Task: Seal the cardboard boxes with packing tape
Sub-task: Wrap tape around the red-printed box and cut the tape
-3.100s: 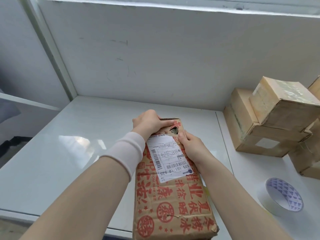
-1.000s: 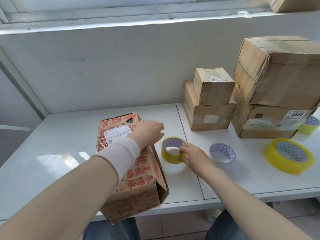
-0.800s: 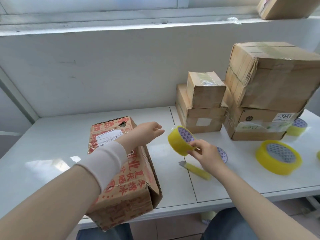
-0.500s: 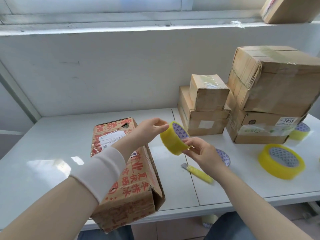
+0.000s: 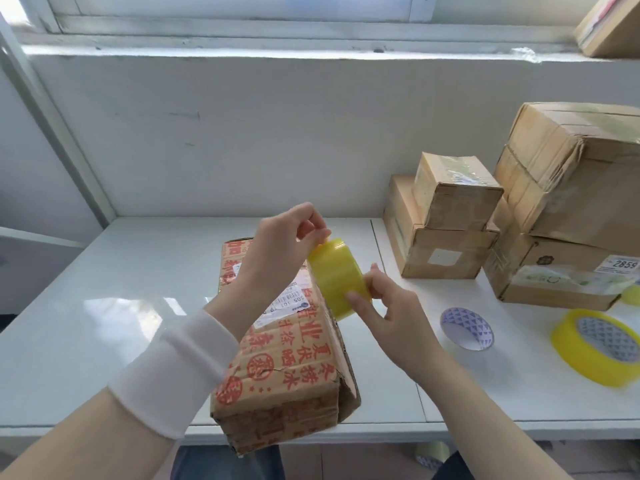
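Observation:
A long cardboard box [image 5: 284,368] with red print and a white shipping label lies on the white table [image 5: 104,306], its near end over the front edge. Above it I hold a yellow tape roll [image 5: 337,275] in the air. My right hand [image 5: 388,306] grips the roll from the right side. My left hand [image 5: 284,244], with a white wristband, pinches at the roll's top edge with curled fingers.
Several taped cardboard boxes [image 5: 446,223] are stacked at the back right against the wall. A white tape core [image 5: 465,327] and a large yellow tape roll [image 5: 599,344] lie on the table to the right. Another box [image 5: 613,26] sits on the window ledge.
My right hand picked the yellow roll up from the table and brought it over the box. My left hand left the box and now pinches the roll's edge.

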`<state>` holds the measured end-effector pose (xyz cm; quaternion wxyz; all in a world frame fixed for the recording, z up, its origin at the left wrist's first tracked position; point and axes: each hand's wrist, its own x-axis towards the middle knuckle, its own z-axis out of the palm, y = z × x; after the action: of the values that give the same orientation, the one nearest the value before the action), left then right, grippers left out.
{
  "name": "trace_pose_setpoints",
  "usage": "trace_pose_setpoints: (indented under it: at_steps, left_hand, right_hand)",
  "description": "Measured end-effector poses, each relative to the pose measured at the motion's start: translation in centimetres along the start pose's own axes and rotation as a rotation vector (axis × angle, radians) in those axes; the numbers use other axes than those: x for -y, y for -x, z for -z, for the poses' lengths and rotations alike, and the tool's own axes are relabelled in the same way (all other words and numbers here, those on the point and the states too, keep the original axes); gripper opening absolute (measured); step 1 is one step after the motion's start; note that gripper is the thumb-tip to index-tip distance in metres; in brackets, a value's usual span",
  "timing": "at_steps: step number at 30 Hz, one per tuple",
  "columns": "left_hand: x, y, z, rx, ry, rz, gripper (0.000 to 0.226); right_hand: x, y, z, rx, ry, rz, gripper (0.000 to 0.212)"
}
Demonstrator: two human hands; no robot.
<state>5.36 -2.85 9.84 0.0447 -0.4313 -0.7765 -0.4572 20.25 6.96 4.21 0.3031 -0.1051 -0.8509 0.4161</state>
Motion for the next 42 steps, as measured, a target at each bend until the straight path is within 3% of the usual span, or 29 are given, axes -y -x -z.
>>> trace_pose_setpoints:
  at_steps: [3, 5, 10, 14, 17, 20, 26, 30, 32, 35, 39, 42]
  left_hand:
    - [-0.8, -0.5, 2.0, 0.015, -0.024, 0.005, 0.011]
    - [-1.4, -0.9, 3.4, 0.000, -0.034, -0.005, 0.011]
    - [-2.6, -2.0, 6.4, -0.026, -0.065, -0.079, 0.012]
    - [-1.3, -2.1, 6.8, -0.041, -0.109, -0.018, 0.012]
    - [-0.1, -2.3, 7.0, -0.059, -0.108, 0.036, 0.010]
    - [0.2, -2.7, 7.2, -0.044, -0.105, 0.049, 0.013]
    - [-1.1, -3.7, 7.7, -0.036, -0.139, -0.017, 0.009]
    - [-1.2, -4.9, 9.1, -0.049, -0.063, -0.014, 0.015]
    - [-0.6, -5.4, 8.8, -0.063, -0.069, -0.008, 0.016]
    - [1.3, -6.1, 7.5, -0.035, -0.065, 0.056, 0.012]
    - [4.5, -7.6, 5.8, 0.032, -0.116, 0.138, 0.011]
    - [5.9, -9.4, 4.9, 0.087, -0.138, 0.219, 0.010]
  right_hand:
    - [2.3, -0.6, -0.9, -0.077, 0.002, 0.034, 0.032]
    - [3.4, -1.1, -1.3, -0.107, -0.038, -0.017, 0.026]
    - [4.6, -1.8, -2.3, -0.115, -0.112, -0.175, 0.036]
    - [5.1, -2.5, -2.1, -0.079, -0.116, -0.222, 0.045]
    - [5.0, -1.8, -1.7, 0.105, -0.252, -0.228, 0.031]
    - [4.7, -1.3, -1.8, 0.278, -0.229, -0.222, 0.006]
    - [5.4, -2.3, -2.3, 0.163, -0.175, -0.244, 0.005]
    - [6.0, -2.1, -2.8, 0.061, -0.226, -0.291, 0.034]
    - [6.2, -2.4, -3.0, 0.038, -0.241, -0.318, 0.037]
    - [6.2, -2.4, -2.9, 0.050, -0.281, -0.356, 0.041]
    - [5.3, -2.2, -2.3, 0.234, -0.368, -0.440, 0.033]
    - [5.1, -3.9, -2.4, 0.184, -0.398, -0.441, 0.026]
